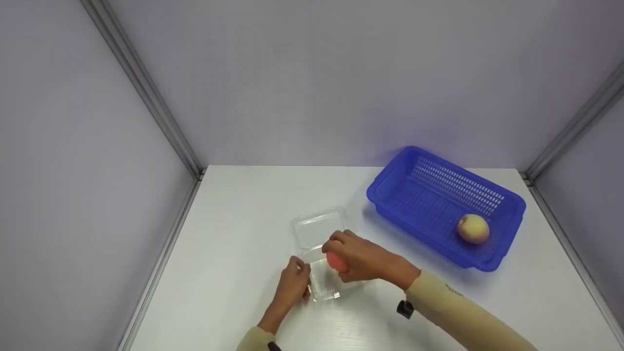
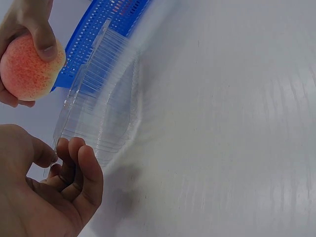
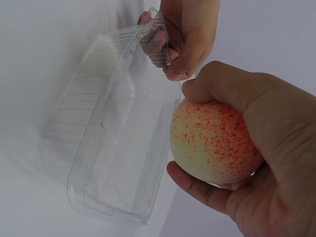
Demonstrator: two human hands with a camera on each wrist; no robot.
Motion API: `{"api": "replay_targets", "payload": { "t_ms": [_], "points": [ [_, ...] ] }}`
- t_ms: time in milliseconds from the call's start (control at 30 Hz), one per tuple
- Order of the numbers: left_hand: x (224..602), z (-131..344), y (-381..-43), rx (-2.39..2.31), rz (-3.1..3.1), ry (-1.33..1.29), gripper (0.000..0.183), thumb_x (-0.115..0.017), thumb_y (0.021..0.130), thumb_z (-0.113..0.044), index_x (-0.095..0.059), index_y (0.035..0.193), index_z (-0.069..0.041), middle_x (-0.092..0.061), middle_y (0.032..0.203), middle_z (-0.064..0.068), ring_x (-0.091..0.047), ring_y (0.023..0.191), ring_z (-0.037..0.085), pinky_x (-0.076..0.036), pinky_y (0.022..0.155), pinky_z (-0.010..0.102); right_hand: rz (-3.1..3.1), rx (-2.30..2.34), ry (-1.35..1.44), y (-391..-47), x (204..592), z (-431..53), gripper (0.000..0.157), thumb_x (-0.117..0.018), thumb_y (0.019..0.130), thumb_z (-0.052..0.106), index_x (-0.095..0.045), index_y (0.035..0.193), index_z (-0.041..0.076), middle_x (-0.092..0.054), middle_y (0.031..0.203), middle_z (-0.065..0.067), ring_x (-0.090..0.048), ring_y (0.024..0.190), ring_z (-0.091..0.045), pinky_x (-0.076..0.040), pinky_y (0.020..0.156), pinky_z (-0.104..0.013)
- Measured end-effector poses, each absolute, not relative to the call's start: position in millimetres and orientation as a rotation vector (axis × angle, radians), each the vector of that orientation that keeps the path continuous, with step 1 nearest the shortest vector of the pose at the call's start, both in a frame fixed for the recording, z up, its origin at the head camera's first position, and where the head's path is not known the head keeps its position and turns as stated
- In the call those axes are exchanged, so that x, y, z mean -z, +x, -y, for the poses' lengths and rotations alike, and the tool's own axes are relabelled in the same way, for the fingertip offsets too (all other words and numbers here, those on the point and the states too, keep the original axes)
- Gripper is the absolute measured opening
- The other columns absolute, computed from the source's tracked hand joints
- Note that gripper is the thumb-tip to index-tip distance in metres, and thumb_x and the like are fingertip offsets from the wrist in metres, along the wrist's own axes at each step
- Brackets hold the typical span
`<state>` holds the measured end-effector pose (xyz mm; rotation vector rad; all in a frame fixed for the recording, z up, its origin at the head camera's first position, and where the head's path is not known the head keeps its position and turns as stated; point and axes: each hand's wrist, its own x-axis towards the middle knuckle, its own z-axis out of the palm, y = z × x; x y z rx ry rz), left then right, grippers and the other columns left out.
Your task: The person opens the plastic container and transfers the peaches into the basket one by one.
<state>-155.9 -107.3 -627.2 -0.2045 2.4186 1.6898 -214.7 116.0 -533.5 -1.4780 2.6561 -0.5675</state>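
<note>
My right hand (image 1: pixel 363 256) grips a peach (image 3: pixel 212 143), pale yellow with red speckles, above a clear plastic clamshell box (image 1: pixel 325 280). The thumb and fingers wrap the fruit from the side in the right wrist view. With my left hand (image 1: pixel 292 282) I pinch the near-left rim of the box between thumb and fingertips, seen closely in the left wrist view. The box's lid (image 1: pixel 319 229) lies folded back on the far side. Inside the box only bare clear plastic shows.
A blue perforated basket (image 1: pixel 395 209) stands at the back right of the white table (image 1: pixel 234 229). In its right end lies another peach (image 1: pixel 473 228). Pale panels with grey metal edge rails (image 1: pixel 161 112) enclose the table at the back and sides.
</note>
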Motion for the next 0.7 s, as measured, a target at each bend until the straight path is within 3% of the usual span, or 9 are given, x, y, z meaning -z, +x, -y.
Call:
{"api": "replay_targets", "payload": {
  "t_ms": [433,700],
  "points": [
    [627.0,107.3,-154.9,-1.672,-2.424,-0.210,0.015,-0.045,0.111,-0.021,-0.050,0.106,-0.007,-0.059,0.065,0.001,-0.054,0.050,0.011,-0.045,0.045,0.022,-2.671,0.611,-1.455,-217.7,522.8,-122.8,0.063,-0.089,0.074,0.014,-0.062,0.131,0.015,-0.065,0.125,-0.005,-0.061,0.111,-0.023,-0.059,0.088,-0.034],
    [626.5,108.1,-154.2,-1.679,-2.440,-0.168,0.015,-0.044,0.111,-0.020,-0.049,0.106,-0.007,-0.065,0.071,0.009,-0.056,0.051,0.013,-0.046,0.046,0.022,-2.682,0.635,-1.421,-220.1,517.4,-131.2,0.061,-0.089,0.075,0.014,-0.063,0.131,0.014,-0.064,0.125,-0.007,-0.060,0.113,-0.024,-0.059,0.085,-0.034]
  ]
}}
